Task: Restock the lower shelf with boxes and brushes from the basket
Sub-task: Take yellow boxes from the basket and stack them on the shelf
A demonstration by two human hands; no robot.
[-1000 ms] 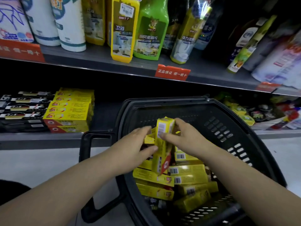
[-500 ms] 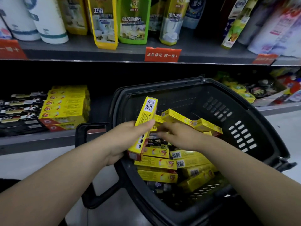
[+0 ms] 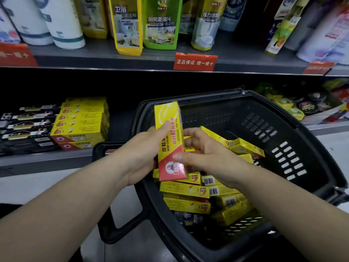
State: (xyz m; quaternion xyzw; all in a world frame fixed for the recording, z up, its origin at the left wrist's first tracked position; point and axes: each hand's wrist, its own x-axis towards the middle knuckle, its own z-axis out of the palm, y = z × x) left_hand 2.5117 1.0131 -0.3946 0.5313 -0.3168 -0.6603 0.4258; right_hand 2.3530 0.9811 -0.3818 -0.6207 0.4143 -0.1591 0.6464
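Shoe cream box (image 3: 169, 133), upright over the basket (image 3: 217, 114) with the lower shelf (image 3: 47, 159) at its 9 o'clock, sits gripped in my left hand (image 3: 143, 154) and pinched by my right hand (image 3: 211, 157); I judge it light, stiff, crushable card, best held across its long sides.

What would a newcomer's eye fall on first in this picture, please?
The yellow-and-red box stands out first, held upright in mid-frame by the left hand and right hand over the black basket. Below it, more yellow boxes lie heaped in the basket, and a matching stack sits on the lower shelf to the left. Bright cleaner bottles line the upper shelf.
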